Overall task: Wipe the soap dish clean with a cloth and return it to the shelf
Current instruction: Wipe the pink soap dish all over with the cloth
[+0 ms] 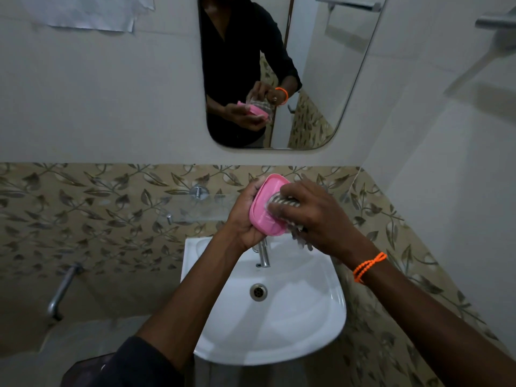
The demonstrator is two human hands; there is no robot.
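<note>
My left hand (245,216) grips a pink soap dish (265,208) from its left side and holds it tilted above the sink. My right hand (312,213) lies over the dish's right half, its fingers curled round a striped grey cloth (284,203) and pressing it onto the dish. Part of the cloth hangs below the hand. An orange bead bracelet circles the right wrist. A glass shelf (195,210) is fixed to the leaf-patterned wall just left of and behind the hands.
A white sink (307,317) with a drain and a chrome tap (264,254) sits under the hands. A mirror (321,79) above reflects the person. A wall tap (62,291) sticks out at the left. A metal towel rail (494,22) is at top right.
</note>
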